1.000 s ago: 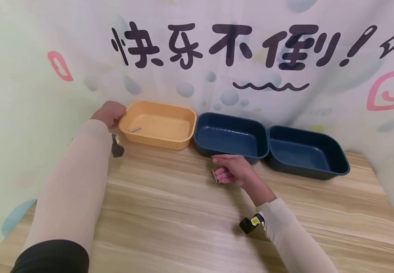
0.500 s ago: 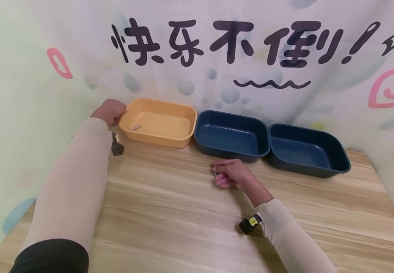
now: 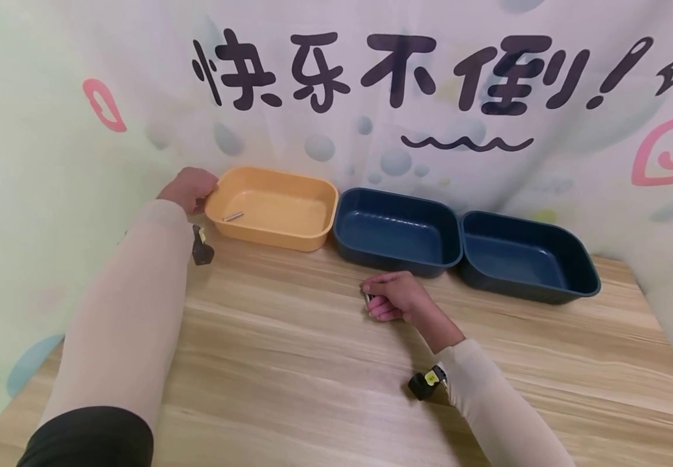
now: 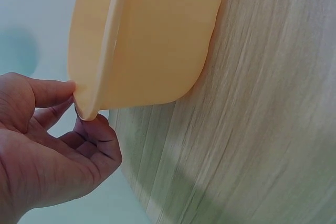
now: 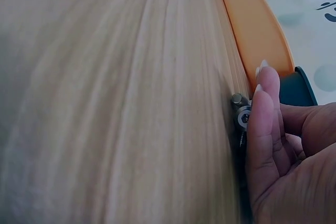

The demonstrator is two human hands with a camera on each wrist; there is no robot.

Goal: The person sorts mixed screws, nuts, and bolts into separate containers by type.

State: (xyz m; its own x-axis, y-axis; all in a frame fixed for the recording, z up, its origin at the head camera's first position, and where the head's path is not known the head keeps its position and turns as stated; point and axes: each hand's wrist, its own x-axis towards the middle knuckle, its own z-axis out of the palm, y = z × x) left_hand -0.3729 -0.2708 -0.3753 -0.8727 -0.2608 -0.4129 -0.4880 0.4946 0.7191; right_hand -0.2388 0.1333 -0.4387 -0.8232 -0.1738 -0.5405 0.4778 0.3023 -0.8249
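Note:
My left hand (image 3: 187,188) pinches the rim of the yellow tray (image 3: 272,240) at its left end; thumb and fingers lie on either side of that rim in the left wrist view. A short metal pin (image 3: 233,216) lies inside the tray. In front of the middle navy tray (image 3: 391,259), my right hand (image 3: 399,295) is low at the tabletop, its fingers bent around small metal hardware. The right wrist view shows a socket-head screw (image 5: 243,119) and a round metal end (image 5: 237,99) against the fingers. Much of this hardware is hidden by the hand.
A second navy tray (image 3: 514,288) stands at the right end of the row. All the trays sit on a wood-grain table (image 3: 290,363), close to a printed cloth backdrop (image 3: 366,162). A black wrist camera (image 3: 424,384) hangs under the right sleeve.
My right hand has dropped slightly toward the table and closed its fingers in on the metal hardware. The left hand keeps its hold on the yellow tray's rim.

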